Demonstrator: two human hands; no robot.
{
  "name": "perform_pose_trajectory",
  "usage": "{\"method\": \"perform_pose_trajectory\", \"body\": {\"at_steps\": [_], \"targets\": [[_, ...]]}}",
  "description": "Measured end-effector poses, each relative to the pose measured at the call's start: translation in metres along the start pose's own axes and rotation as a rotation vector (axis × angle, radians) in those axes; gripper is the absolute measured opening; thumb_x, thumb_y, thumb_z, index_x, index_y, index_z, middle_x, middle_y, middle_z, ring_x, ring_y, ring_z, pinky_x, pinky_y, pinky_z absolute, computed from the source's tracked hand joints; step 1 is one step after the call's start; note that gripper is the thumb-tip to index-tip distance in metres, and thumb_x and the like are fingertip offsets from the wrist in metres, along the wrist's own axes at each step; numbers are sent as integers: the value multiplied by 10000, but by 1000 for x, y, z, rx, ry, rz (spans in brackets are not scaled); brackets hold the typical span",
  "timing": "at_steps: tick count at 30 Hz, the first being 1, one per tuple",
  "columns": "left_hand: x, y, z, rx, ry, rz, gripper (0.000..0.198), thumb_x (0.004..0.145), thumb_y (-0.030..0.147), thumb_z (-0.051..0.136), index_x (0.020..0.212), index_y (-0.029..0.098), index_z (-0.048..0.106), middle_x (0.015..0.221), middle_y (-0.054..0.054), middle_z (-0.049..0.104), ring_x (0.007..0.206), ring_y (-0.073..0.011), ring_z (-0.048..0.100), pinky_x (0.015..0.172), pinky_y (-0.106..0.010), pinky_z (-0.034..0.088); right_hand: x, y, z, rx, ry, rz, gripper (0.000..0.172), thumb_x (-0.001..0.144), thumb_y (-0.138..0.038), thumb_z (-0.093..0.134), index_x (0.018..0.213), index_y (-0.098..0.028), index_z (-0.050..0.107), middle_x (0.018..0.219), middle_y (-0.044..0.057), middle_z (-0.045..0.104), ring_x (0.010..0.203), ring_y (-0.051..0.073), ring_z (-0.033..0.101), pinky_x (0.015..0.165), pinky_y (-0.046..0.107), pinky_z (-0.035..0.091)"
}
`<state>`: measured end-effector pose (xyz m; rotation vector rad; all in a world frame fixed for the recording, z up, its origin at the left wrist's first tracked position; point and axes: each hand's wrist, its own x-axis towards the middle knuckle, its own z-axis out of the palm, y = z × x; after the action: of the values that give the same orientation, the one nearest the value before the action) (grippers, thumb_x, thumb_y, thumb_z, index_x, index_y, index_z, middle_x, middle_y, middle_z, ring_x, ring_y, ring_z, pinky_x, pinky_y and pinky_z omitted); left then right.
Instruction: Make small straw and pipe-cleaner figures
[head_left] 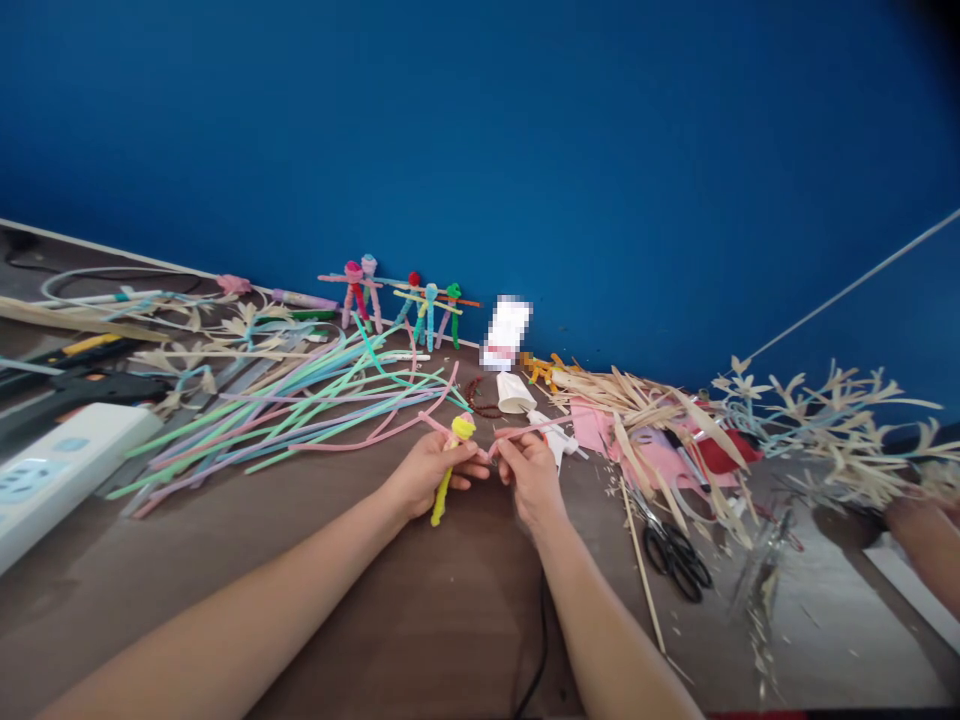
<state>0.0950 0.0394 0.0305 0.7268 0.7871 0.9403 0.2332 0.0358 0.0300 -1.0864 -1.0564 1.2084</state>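
My left hand (435, 468) is closed around a small yellow pipe-cleaner figure (463, 428), whose coiled yellow head shows above the fingers and whose yellow leg hangs below them. Pink pipe cleaner (534, 428) runs from the figure across to my right hand (529, 475), which pinches it between thumb and fingers. Both hands are close together above the middle of the table. Fingers hide most of the figure's body. Against the blue wall lean several finished-looking figures (430, 318) of coiled pipe cleaners in mixed colours.
Loose pastel pipe cleaners (315, 400) lie spread to the left, beside a white power strip (60, 475). Black-handled scissors (675, 555), pale strips (637, 400) and pink sheets (592, 425) lie to the right. Another person's arm (926, 540) reaches in at the right edge.
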Motion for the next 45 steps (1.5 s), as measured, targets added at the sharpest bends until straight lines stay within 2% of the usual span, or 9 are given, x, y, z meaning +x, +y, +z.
{"method": "perform_pose_trajectory", "body": {"at_steps": [8,16,21,24,28,30,34,39,45], "targets": [[-2,-1,1,-31,-73,-53,141,636,236,643,681,126,568,666,-68,647,568,-138,626,385,-140,446,-2,3,1,-52,-51,44,176,669,-260,575,806,-152,553,541,-49,505,388,34,361,354,157,264],[-3,-6,5,217,35,214,166,646,258,619,687,120,536,634,-17,579,499,-79,552,423,-152,440,-2,0,3,4,-79,104,177,660,-305,579,736,-154,527,509,-56,498,346,27,322,320,151,232],[1,-10,2,290,116,260,198,635,281,618,708,118,532,606,-16,590,469,-87,544,426,-174,443,-2,3,2,-69,-103,69,148,662,-278,580,705,-166,495,529,-55,511,345,30,323,322,153,242],[3,-9,2,232,191,251,225,627,298,622,723,119,526,674,-36,614,488,-90,557,434,-179,450,-2,3,1,-189,-79,-58,95,695,-256,552,708,-170,517,498,-57,477,394,61,392,373,176,309],[3,-7,2,162,244,254,236,602,289,645,706,120,518,646,-9,592,486,-77,546,434,-164,442,-7,-3,2,-464,-69,-388,68,716,-171,532,696,-166,597,667,9,559,646,118,523,591,239,409],[3,-7,2,112,258,247,241,595,285,651,712,122,518,639,0,587,488,-69,539,444,-160,441,-9,-6,4,-521,-83,-466,100,728,-154,517,711,-172,614,712,22,574,688,127,534,626,249,413],[4,-7,2,-17,270,171,233,606,278,641,733,129,516,731,-19,610,510,-52,539,455,-143,434,-13,-7,7,-537,-122,-482,113,747,-164,504,728,-177,615,711,24,590,668,128,547,609,245,422],[6,-6,-2,-202,226,80,167,636,219,622,725,140,504,706,16,566,450,-9,464,381,-101,366,-12,-7,6,-502,-152,-491,138,755,-161,493,783,-179,627,737,28,606,694,131,555,631,249,426],[4,-2,-4,-291,108,-16,152,652,203,612,723,146,490,691,27,528,408,11,377,342,-85,315,-8,0,5,-399,-77,-318,93,720,-196,530,699,-169,617,613,0,584,541,107,517,500,217,400]]}}
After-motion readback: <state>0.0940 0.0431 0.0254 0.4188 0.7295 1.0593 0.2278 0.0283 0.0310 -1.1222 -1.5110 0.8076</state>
